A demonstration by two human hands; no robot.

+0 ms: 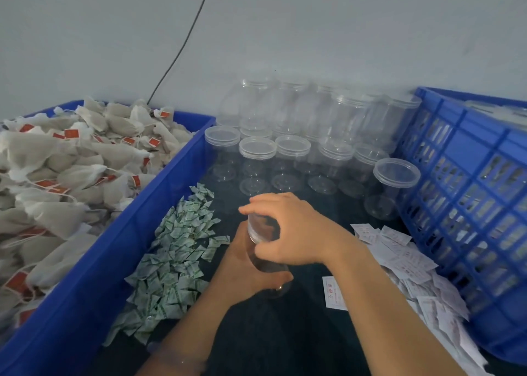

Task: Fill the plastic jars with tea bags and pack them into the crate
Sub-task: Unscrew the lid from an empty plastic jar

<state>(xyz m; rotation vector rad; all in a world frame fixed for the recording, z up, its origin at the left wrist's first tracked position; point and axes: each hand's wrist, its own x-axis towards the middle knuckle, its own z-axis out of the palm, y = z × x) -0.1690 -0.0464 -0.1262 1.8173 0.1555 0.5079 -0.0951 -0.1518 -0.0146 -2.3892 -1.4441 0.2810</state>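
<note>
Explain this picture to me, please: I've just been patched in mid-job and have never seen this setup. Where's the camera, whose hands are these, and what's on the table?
There is no machine here. A person works with bare hands, and the single picture comes from a camera worn on their head, looking down.

The left hand holds a clear jar by its body. The right hand has its fingers curled round the lid. The jar looks empty, though it is blurred.

On the dark table lie green-and-white packets on the left and white slips on the right. Behind them stand more lidded empty jars. The blue bin on the left holds tea bags. The blue crate stands on the right.
</note>
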